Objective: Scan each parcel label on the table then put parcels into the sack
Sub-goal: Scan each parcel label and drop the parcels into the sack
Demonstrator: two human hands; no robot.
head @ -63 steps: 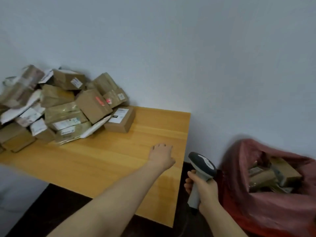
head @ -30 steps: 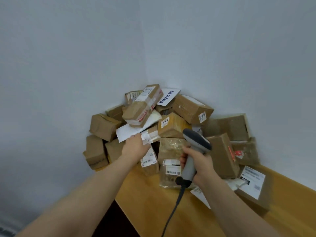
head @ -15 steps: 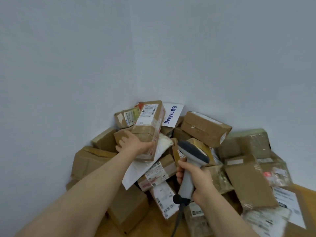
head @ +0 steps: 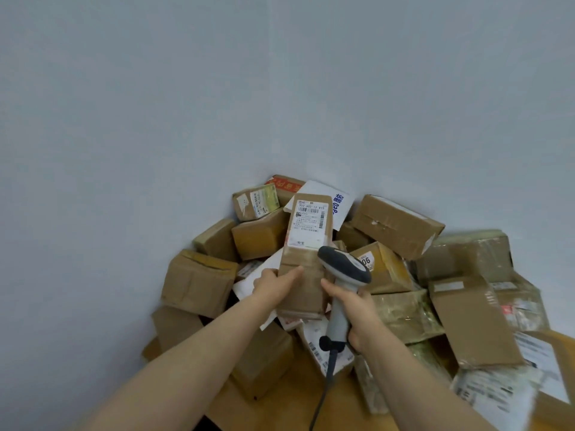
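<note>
My left hand grips a long brown parcel by its lower left edge and holds it upright above the pile, thumb across its front. Its white label with barcodes faces me on the upper half. My right hand grips the handle of a grey and white barcode scanner. The scanner's head sits just right of the parcel, below the label. Its cable hangs down toward me. The sack is out of view.
A heap of brown cardboard parcels and white mailers fills the corner where two pale walls meet. The wooden table shows only in a strip below the pile. Larger boxes lean at the left edge.
My left hand has lifted the long parcel off the pile and turned it upright so its label faces me. My right hand has brought the scanner up beside it. The view has moved closer.
</note>
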